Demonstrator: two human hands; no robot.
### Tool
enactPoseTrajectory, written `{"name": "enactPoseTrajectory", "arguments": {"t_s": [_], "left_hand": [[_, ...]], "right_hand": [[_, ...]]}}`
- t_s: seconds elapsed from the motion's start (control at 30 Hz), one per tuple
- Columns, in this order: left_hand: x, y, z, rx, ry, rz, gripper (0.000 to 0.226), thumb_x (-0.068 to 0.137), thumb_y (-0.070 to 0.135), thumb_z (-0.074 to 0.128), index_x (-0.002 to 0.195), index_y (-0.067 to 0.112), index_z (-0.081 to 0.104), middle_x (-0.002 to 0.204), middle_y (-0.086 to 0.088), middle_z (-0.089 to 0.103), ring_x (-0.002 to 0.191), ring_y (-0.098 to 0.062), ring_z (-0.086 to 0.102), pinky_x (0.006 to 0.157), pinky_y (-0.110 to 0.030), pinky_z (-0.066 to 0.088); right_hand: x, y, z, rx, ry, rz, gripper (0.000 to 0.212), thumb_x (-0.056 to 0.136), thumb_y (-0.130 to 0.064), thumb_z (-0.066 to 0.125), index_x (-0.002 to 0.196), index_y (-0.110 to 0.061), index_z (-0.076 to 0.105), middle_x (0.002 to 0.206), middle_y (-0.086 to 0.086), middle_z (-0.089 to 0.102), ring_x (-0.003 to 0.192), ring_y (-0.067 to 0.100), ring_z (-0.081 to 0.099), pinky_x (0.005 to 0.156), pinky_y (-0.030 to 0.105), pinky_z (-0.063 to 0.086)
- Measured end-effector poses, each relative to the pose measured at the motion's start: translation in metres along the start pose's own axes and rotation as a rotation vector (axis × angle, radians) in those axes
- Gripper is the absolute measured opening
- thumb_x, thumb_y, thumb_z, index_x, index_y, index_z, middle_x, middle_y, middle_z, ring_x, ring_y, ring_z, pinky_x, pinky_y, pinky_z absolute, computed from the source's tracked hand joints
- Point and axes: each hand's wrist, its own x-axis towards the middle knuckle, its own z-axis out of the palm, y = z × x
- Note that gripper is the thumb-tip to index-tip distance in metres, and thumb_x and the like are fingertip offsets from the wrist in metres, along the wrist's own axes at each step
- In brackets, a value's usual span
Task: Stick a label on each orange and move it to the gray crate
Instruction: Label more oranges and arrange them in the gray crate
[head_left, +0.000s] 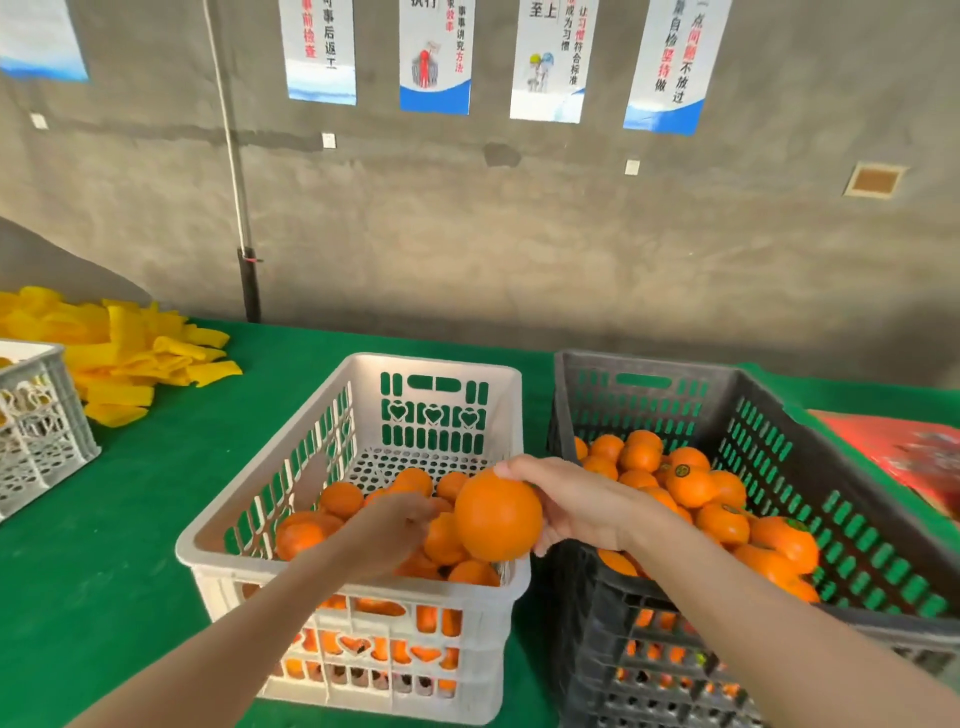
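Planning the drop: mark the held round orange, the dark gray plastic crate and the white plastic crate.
Held round orange (497, 514): head view, front face.
Dark gray plastic crate (649, 361): head view, far rim.
White plastic crate (441, 364): head view, far rim.

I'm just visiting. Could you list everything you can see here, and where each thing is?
white crate: one, white, table centre
loose oranges: many, orange, in the white crate
gray crate: one, dark gray, right of the white crate
crated oranges: many, orange, some showing stickers, in the gray crate
held orange: one, orange, above the white crate's right rim
foam sleeves: a pile, yellow, table's far left
second crate: one, pale, left edge, cut off
red package: one, right edge
table cover: one, green
posters: five, white and blue, wall
left hand: over the loose oranges, grip unclear
right hand: grips the held orange
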Motion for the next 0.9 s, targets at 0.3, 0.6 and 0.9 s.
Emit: {"name": "enactPoseTrajectory", "arguments": {"t_s": [0.3, 0.6, 0.9], "left_hand": [[-0.050, 0.061, 0.034, -0.229, -0.108, 0.185, 0.074, 0.054, 0.065, 0.073, 0.119, 0.041, 0.047, 0.110, 0.005, 0.063, 0.087, -0.011, 0.069, 0.066, -0.023, 0.056], [-0.092, 0.059, 0.096, -0.558, 0.097, 0.175, 0.079, 0.039, 0.038, 0.087, 0.107, 0.049, 0.049, 0.121, 0.010, 0.046, 0.103, -0.021, 0.059, 0.078, -0.037, 0.056], [-0.108, 0.038, 0.147, -0.856, -0.036, 0.026, 0.114, 0.023, 0.050, 0.095, 0.125, 0.024, 0.053, 0.120, -0.007, 0.063, 0.108, -0.027, 0.064, 0.090, -0.040, 0.054]], "right_hand": [[-0.047, -0.001, 0.011, -0.148, 0.088, 0.037, 0.078, 0.087, -0.072, 0.033, 0.110, -0.001, 0.058, 0.067, 0.018, 0.063, 0.043, 0.016, 0.046, 0.041, 0.020, 0.035], [-0.112, 0.083, -0.003, 0.145, 0.142, -0.191, 0.049, 0.081, -0.053, 0.051, 0.091, -0.006, 0.064, 0.074, 0.015, 0.070, 0.054, 0.019, 0.059, 0.048, 0.024, 0.046], [-0.102, 0.244, 0.026, -0.928, 0.071, 0.408, 0.063, 0.087, -0.032, 0.060, 0.141, -0.008, 0.039, 0.145, 0.010, 0.035, 0.134, 0.030, 0.034, 0.108, 0.039, 0.035]]}}
